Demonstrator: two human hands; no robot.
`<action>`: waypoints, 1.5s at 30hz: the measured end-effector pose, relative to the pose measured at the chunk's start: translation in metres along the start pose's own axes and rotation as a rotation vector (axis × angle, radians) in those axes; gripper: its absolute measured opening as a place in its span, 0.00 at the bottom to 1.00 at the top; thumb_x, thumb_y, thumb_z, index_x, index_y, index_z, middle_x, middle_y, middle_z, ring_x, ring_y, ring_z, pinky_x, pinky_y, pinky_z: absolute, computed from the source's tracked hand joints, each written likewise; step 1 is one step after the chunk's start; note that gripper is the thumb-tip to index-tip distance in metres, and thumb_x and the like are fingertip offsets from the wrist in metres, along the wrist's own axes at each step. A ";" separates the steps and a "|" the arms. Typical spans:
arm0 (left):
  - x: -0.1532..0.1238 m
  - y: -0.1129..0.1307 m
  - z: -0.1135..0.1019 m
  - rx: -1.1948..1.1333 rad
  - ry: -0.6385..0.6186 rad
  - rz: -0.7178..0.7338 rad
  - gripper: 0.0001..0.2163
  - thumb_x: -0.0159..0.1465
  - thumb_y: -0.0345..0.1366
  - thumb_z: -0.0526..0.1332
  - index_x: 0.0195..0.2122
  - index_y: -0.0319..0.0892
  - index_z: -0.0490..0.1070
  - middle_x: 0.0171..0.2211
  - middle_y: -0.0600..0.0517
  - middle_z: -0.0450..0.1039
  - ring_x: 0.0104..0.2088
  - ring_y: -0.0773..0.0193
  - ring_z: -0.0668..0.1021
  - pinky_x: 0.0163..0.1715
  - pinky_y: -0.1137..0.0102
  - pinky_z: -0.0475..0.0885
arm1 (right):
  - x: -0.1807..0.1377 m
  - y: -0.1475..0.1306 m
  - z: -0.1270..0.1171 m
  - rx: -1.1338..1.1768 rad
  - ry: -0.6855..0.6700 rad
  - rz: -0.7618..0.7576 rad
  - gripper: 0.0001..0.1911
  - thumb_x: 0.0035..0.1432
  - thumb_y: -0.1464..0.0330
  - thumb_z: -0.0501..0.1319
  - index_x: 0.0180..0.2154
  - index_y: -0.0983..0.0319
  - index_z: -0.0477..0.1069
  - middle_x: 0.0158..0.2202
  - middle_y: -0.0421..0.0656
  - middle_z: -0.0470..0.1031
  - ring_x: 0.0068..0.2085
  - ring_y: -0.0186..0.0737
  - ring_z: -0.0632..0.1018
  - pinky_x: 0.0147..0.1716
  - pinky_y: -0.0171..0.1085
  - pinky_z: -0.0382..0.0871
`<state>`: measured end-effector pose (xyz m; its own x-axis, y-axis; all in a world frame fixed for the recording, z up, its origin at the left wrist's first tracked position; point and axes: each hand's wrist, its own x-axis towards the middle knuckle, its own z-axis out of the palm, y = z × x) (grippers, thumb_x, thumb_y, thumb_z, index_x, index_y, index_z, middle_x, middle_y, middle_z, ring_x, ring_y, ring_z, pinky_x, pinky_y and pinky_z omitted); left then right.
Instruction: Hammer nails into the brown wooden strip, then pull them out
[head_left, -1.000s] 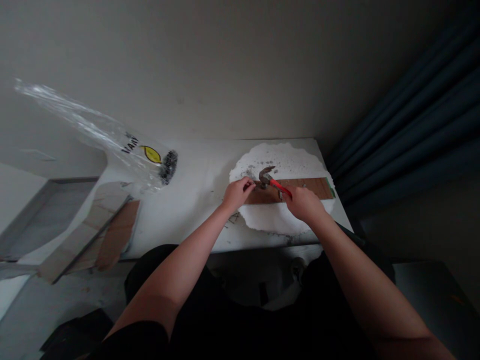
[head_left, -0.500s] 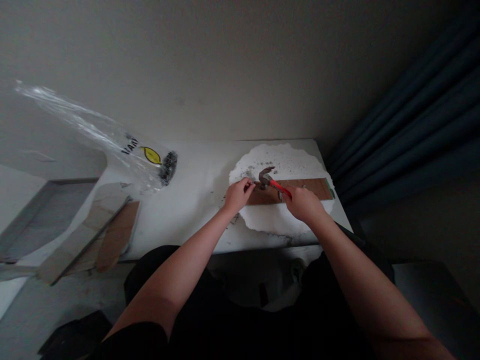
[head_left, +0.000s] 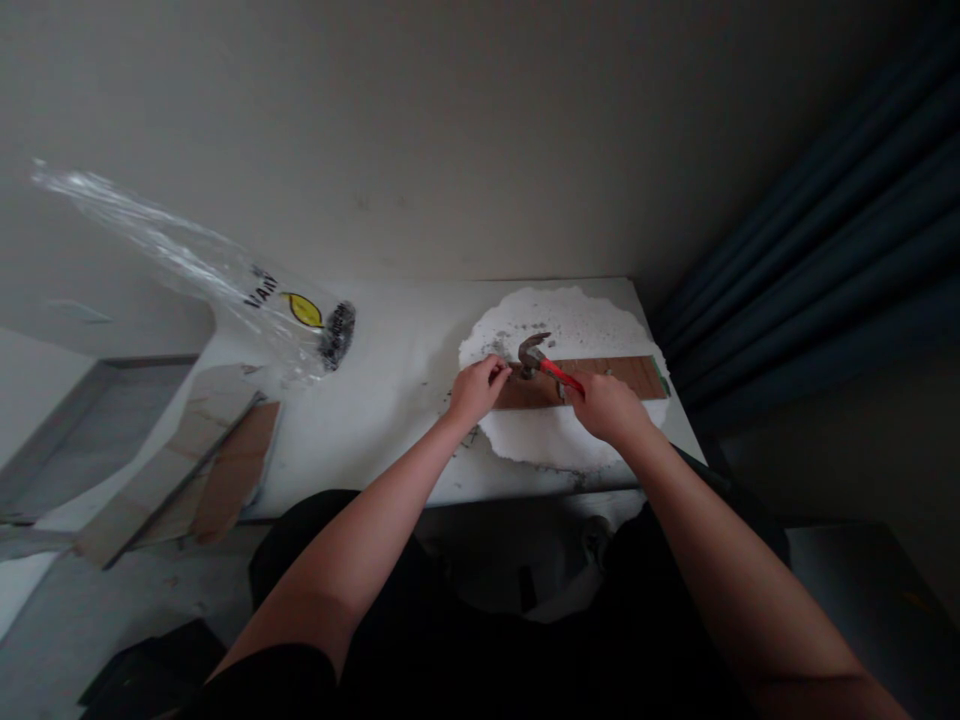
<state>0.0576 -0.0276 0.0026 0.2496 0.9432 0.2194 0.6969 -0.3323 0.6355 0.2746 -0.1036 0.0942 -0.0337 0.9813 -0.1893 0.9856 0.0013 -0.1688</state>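
Note:
My right hand [head_left: 606,406] grips the red handle of a claw hammer [head_left: 541,360], whose metal head rests over the left end of a brown wooden plank [head_left: 615,375]. The plank lies across a round white foam slab [head_left: 555,440] on the white table [head_left: 390,400]. My left hand [head_left: 475,388] is pinched closed at the plank's left end, right beside the hammer head; whatever it pinches is too small to make out.
A clear plastic bag [head_left: 225,280] with a yellow label lies at the table's back left. Wooden plank pieces [head_left: 187,465] overhang the table's left front corner. Dark blue curtains [head_left: 825,250] hang at the right, a plain wall behind. Small debris dots the slab.
Almost nothing has changed. The hammer head and both hands stay at the plank's left end, with only a very slight shift.

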 end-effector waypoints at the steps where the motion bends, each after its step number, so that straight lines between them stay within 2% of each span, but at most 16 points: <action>1: 0.000 0.000 0.000 0.002 0.001 0.001 0.10 0.68 0.43 0.58 0.41 0.46 0.75 0.35 0.50 0.81 0.36 0.60 0.80 0.39 0.67 0.71 | 0.000 0.000 0.000 0.001 -0.002 0.000 0.19 0.70 0.62 0.48 0.50 0.60 0.74 0.43 0.53 0.80 0.43 0.52 0.81 0.40 0.43 0.69; 8: 0.000 -0.001 0.002 0.007 0.003 -0.002 0.10 0.68 0.43 0.57 0.40 0.46 0.75 0.35 0.51 0.81 0.36 0.60 0.80 0.39 0.67 0.71 | -0.001 -0.001 -0.002 -0.009 -0.012 0.006 0.20 0.70 0.61 0.48 0.52 0.60 0.73 0.44 0.53 0.80 0.44 0.52 0.80 0.42 0.43 0.69; 13: -0.001 0.000 0.001 0.018 0.000 0.004 0.09 0.68 0.42 0.58 0.41 0.45 0.75 0.35 0.50 0.81 0.36 0.59 0.80 0.40 0.67 0.71 | -0.001 -0.001 -0.002 -0.010 -0.005 0.012 0.20 0.70 0.61 0.48 0.51 0.60 0.75 0.43 0.53 0.80 0.43 0.51 0.80 0.40 0.42 0.68; 20: -0.001 0.001 -0.001 0.066 -0.028 0.041 0.09 0.68 0.38 0.57 0.43 0.46 0.75 0.38 0.49 0.81 0.40 0.58 0.80 0.42 0.66 0.72 | -0.008 -0.002 -0.013 0.025 0.110 -0.014 0.21 0.71 0.60 0.47 0.54 0.57 0.73 0.43 0.50 0.81 0.41 0.50 0.80 0.39 0.40 0.65; 24: 0.000 -0.001 0.001 0.077 -0.035 0.064 0.08 0.68 0.38 0.57 0.42 0.45 0.75 0.39 0.47 0.80 0.42 0.57 0.79 0.44 0.64 0.72 | -0.015 -0.003 -0.019 0.037 0.126 -0.027 0.22 0.71 0.59 0.47 0.53 0.57 0.74 0.41 0.50 0.81 0.39 0.49 0.79 0.37 0.40 0.64; 29: 0.002 -0.004 0.004 0.016 -0.009 0.112 0.07 0.68 0.37 0.57 0.41 0.43 0.74 0.45 0.45 0.77 0.45 0.57 0.78 0.47 0.64 0.73 | -0.017 -0.009 -0.017 0.048 0.122 -0.029 0.22 0.71 0.59 0.47 0.56 0.55 0.72 0.41 0.49 0.81 0.39 0.50 0.79 0.38 0.40 0.64; 35: 0.002 -0.008 0.007 -0.002 0.008 0.128 0.06 0.68 0.35 0.57 0.41 0.42 0.73 0.52 0.44 0.72 0.51 0.56 0.77 0.53 0.62 0.72 | -0.014 -0.012 -0.014 0.039 0.095 -0.027 0.22 0.71 0.59 0.46 0.56 0.56 0.72 0.41 0.49 0.81 0.40 0.50 0.79 0.38 0.40 0.64; 38: 0.002 -0.010 0.008 -0.005 -0.006 0.128 0.07 0.68 0.35 0.57 0.42 0.42 0.73 0.52 0.44 0.72 0.50 0.56 0.77 0.52 0.62 0.72 | -0.013 -0.012 -0.013 0.045 0.126 -0.034 0.21 0.71 0.59 0.46 0.56 0.55 0.72 0.40 0.49 0.81 0.39 0.50 0.79 0.37 0.40 0.65; 42: 0.003 -0.010 0.008 0.015 -0.010 0.124 0.07 0.68 0.35 0.57 0.41 0.41 0.73 0.52 0.43 0.72 0.50 0.55 0.77 0.52 0.62 0.73 | -0.015 -0.015 -0.013 0.017 0.093 -0.032 0.21 0.71 0.59 0.47 0.54 0.55 0.73 0.39 0.49 0.81 0.38 0.50 0.80 0.36 0.41 0.65; 45: 0.003 -0.008 0.008 0.032 -0.016 0.109 0.07 0.68 0.35 0.57 0.41 0.41 0.73 0.51 0.43 0.73 0.48 0.56 0.77 0.51 0.62 0.73 | -0.017 -0.018 -0.014 -0.001 0.122 -0.038 0.22 0.71 0.58 0.46 0.57 0.55 0.70 0.38 0.49 0.81 0.38 0.50 0.80 0.37 0.41 0.66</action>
<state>0.0584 -0.0219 -0.0074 0.3359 0.9012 0.2737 0.6859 -0.4332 0.5847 0.2594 -0.1176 0.1138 -0.0506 0.9967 -0.0634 0.9842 0.0390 -0.1725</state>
